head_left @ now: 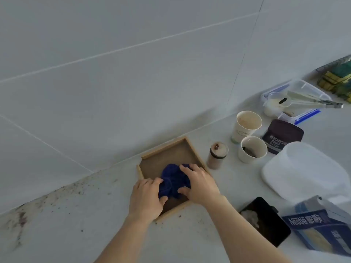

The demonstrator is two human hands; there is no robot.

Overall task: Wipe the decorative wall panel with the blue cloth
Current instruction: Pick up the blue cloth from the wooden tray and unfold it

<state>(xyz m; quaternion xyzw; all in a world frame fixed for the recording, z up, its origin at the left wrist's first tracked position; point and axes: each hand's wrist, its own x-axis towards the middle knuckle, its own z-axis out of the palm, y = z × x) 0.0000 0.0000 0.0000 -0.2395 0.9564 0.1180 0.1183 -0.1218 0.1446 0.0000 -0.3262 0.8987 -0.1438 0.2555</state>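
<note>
a person's left hand (146,198) and right hand (199,185) clasp a bunched blue cloth (172,182) on the brown face of a wood-framed panel (167,156), which lies flat on the counter (95,221) near the tiled wall (133,82). fingers of both hands curl around the cloth, left at its near-left edge, right over its right side. a small jar (217,155) stands just right of the panel.

I note both forearms extended forward; left hand (147,198) and right hand (200,184) close together, fingers curled, apparently gripping crumpled dark-blue cloth (171,182).
</note>
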